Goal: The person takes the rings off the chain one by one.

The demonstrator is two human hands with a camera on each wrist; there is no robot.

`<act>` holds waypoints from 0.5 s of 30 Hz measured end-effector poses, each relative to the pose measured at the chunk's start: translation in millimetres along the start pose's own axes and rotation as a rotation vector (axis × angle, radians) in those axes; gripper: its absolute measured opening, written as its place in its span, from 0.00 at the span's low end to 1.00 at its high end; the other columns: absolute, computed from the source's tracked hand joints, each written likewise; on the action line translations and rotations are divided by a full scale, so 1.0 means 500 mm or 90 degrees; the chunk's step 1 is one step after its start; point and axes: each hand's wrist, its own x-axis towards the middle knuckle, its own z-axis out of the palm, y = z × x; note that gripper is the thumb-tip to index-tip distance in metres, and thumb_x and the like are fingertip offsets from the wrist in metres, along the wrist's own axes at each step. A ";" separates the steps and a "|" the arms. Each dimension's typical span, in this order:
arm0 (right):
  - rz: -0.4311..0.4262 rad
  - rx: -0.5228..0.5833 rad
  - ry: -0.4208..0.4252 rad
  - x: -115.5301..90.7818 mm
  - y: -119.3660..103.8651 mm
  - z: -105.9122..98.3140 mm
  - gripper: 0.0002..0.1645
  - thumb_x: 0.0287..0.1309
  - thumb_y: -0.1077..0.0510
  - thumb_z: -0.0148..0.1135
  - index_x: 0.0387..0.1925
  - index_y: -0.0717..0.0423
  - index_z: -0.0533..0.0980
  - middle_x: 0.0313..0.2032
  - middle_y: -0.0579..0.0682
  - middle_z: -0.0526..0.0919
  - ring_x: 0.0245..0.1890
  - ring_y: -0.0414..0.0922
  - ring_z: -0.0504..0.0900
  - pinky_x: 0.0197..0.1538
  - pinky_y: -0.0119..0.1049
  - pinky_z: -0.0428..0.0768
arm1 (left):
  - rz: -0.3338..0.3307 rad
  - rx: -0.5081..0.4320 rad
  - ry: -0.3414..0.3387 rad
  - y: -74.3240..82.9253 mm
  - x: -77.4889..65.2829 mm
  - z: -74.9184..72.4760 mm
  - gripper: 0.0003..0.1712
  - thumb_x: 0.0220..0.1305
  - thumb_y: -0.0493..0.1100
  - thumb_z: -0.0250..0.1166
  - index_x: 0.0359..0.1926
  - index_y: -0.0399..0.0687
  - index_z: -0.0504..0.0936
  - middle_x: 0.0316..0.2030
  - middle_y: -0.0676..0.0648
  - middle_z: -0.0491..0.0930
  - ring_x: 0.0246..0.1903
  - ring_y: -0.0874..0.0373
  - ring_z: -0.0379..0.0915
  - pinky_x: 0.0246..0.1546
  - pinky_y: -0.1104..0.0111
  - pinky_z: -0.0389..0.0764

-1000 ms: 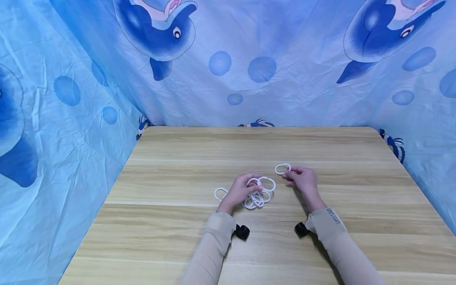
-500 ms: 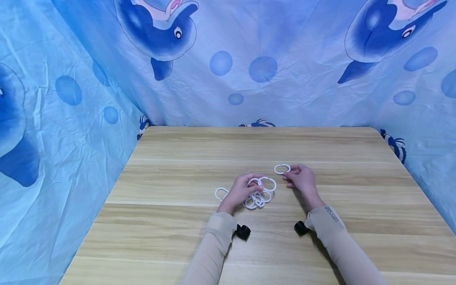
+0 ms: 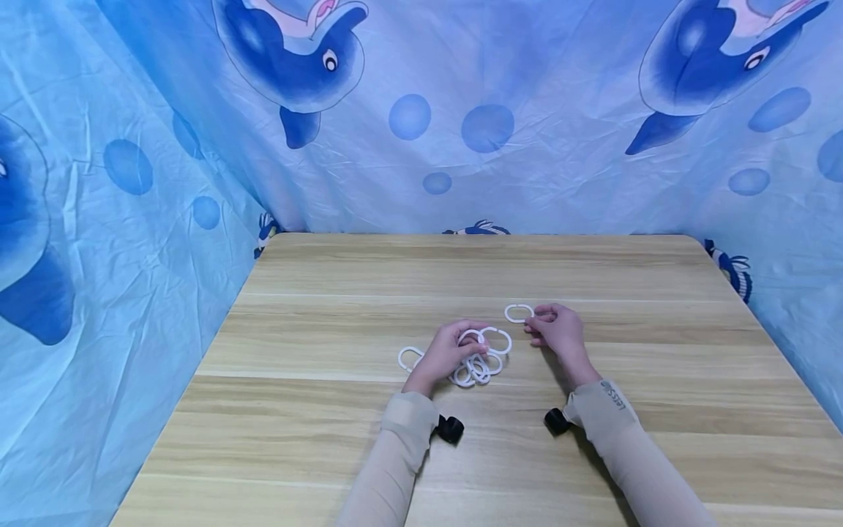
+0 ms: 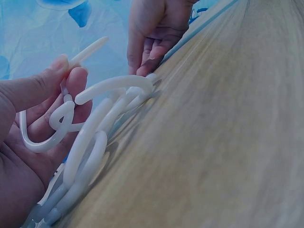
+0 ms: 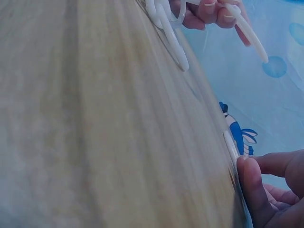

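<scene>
My left hand [image 3: 443, 356] pinches a white plastic curtain ring [image 4: 92, 50] between thumb and forefinger, above the table. Other C-shaped rings [image 4: 87, 140] hang linked from it and pile on the wood beneath the fingers. One ring [image 3: 400, 359] shows to the left of this hand, partly hidden behind it. To the right, farther back, another curtain ring [image 3: 506, 313] lies nearly flat on the table, apart from the pile. The thumb and forefinger of my right hand [image 3: 560, 335] pinch its near right edge. In the right wrist view that ring [image 5: 229, 142] appears edge-on at the fingertips.
The wood-grain table [image 3: 316, 432] reaches back to a blue dolphin-print sheet [image 3: 546, 190], which also hangs at both sides. A black wrist camera [image 3: 451, 430] sits by the left cuff, and another camera [image 3: 557, 422] by the right cuff.
The single ring at the right has shifted slightly to the left against the right hand's fingertips. The left hand and its linked rings have stayed nearly still.
</scene>
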 end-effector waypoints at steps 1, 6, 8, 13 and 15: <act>0.000 0.002 0.000 0.000 -0.001 0.000 0.24 0.60 0.66 0.62 0.56 0.69 0.69 0.31 0.48 0.84 0.25 0.33 0.83 0.29 0.30 0.86 | -0.001 0.000 0.000 0.000 0.000 0.000 0.23 0.60 0.31 0.65 0.58 0.38 0.76 0.40 0.36 0.84 0.32 0.67 0.80 0.40 0.74 0.84; -0.002 -0.004 -0.002 -0.004 -0.005 -0.001 0.24 0.60 0.65 0.62 0.58 0.66 0.70 0.33 0.48 0.84 0.26 0.35 0.83 0.30 0.32 0.86 | -0.003 -0.004 0.004 0.000 0.001 0.000 0.23 0.60 0.31 0.65 0.58 0.38 0.77 0.39 0.35 0.84 0.32 0.65 0.81 0.39 0.74 0.84; -0.006 -0.006 -0.004 -0.008 -0.008 -0.002 0.25 0.61 0.64 0.62 0.59 0.66 0.70 0.35 0.50 0.85 0.26 0.35 0.83 0.30 0.33 0.87 | -0.001 -0.008 0.005 0.000 0.001 0.000 0.23 0.60 0.32 0.65 0.58 0.38 0.76 0.39 0.35 0.84 0.33 0.61 0.82 0.40 0.73 0.85; -0.034 -0.013 -0.010 -0.017 -0.018 -0.005 0.25 0.61 0.64 0.62 0.59 0.65 0.70 0.42 0.57 0.85 0.26 0.34 0.84 0.31 0.33 0.87 | 0.003 -0.019 0.008 0.000 0.000 -0.001 0.23 0.61 0.32 0.64 0.58 0.36 0.75 0.40 0.32 0.84 0.36 0.48 0.84 0.41 0.69 0.86; -0.049 -0.022 -0.012 -0.021 -0.022 -0.007 0.25 0.61 0.64 0.62 0.59 0.65 0.71 0.43 0.59 0.85 0.27 0.34 0.84 0.31 0.32 0.87 | 0.002 -0.020 0.011 0.000 0.000 -0.001 0.23 0.61 0.32 0.64 0.58 0.36 0.75 0.40 0.32 0.84 0.36 0.48 0.84 0.41 0.68 0.86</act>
